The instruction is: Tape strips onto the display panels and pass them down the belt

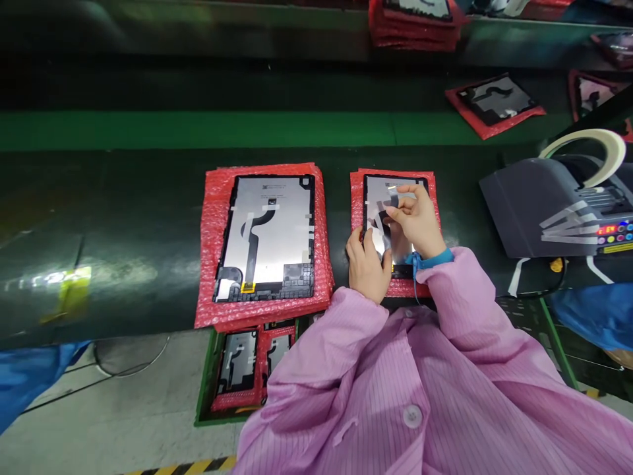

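Observation:
A screen panel point(376, 187) with a silvery back and black frame lies on red bubble wrap point(357, 191) in front of me. My right hand point(419, 221) is pinched above it, with thumb and fingertips on the dark ribbon cable point(394, 198), whose end stands raised. Around my right wrist sits a blue wrist strap point(435, 258). My left hand point(370, 269) rests on the panel's lower left side, thumb and fingers apart. To the left, a larger-looking screen panel point(287, 231) lies on a stack of red bubble-wrap sheets point(215, 244), its black cable running down the back.
At right stands a grey tape dispenser point(524, 204) with a cream roll point(606, 148). More wrapped panels point(499, 99) lie beyond it, and a stack of red wrap point(415, 33) sits on the shelf. Below the bench edge, a green crate point(205, 389) holds several panels.

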The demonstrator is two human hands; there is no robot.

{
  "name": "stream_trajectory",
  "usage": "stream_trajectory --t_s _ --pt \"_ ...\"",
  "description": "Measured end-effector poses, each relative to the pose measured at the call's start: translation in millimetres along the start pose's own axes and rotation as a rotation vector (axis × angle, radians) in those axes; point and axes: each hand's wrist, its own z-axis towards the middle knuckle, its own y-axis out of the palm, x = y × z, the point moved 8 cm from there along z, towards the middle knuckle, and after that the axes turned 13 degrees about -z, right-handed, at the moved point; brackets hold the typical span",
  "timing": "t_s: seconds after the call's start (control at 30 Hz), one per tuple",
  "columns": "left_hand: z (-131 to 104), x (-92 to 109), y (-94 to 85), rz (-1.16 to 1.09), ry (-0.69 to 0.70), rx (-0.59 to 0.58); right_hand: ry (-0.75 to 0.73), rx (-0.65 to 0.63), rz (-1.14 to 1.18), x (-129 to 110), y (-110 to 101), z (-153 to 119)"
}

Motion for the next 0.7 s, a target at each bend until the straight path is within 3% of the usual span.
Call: stream_trajectory --t_s 0.13,0.37,0.7 --pt "11 -4 -4.5 -0.025 -0.041 0.016 0.020 -0.018 0.103 2 -5 -4" --pt "40 -14 -4.0 0.049 -0.151 -0.055 0.007 -0.025 0.244 11 -5 -4" --pt "51 -14 -3.7 0.061 -0.278 -0.157 -0.080 0.073 0.379 13 -7 -12"
